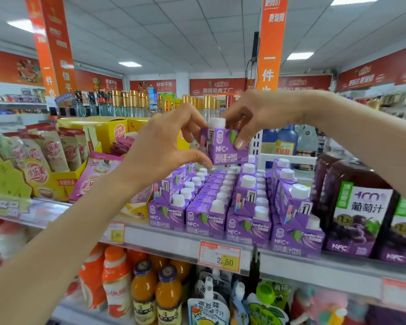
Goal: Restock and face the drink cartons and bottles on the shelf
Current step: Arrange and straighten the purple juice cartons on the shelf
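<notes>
Both hands held one purple juice carton [225, 146] above the stacked purple cartons [234, 207] on the shelf [174, 240]. Left hand [164, 146] pinched its left side; right hand [251, 113] gripped its right top.

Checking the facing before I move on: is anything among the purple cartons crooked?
Yes. In the rightmost row, a second-tier purple white-capped carton sits tilted, side panel outward, unlike the front-row purple cartons facing forward.
</notes>
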`<move>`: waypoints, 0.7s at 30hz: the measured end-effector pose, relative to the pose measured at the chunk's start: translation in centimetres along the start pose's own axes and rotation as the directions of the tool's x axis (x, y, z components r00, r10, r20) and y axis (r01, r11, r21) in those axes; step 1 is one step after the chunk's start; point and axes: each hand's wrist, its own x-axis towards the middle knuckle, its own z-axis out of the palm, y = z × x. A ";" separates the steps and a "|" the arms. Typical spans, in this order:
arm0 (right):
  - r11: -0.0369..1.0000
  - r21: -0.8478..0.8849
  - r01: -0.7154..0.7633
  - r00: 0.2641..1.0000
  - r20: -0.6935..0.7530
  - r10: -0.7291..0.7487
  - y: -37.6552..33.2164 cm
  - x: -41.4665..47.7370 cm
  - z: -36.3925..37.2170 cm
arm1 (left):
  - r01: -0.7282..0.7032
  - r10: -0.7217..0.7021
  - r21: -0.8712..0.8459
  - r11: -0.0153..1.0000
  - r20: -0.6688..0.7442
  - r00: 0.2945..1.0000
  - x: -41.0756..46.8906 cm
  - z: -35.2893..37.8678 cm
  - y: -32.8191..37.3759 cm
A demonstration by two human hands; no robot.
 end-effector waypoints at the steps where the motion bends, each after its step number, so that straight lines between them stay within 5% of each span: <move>1: 1.000 0.007 0.002 1.000 -0.001 -0.002 0.0 -0.1 0.1 | 0.004 -0.004 -0.027 1.000 -0.001 1.000 0.0 0.0 0.0; 13: 0.984 0.171 -0.056 0.998 0.021 0.053 -0.5 -0.4 0.3 | 0.037 -0.036 0.032 0.999 -0.014 0.999 -1.3 -0.6 -0.2; 21: 0.934 0.335 -0.122 0.977 -0.124 0.173 -1.3 -0.1 1.1 | 0.110 -0.040 0.283 0.953 -0.242 0.969 -2.8 1.2 0.3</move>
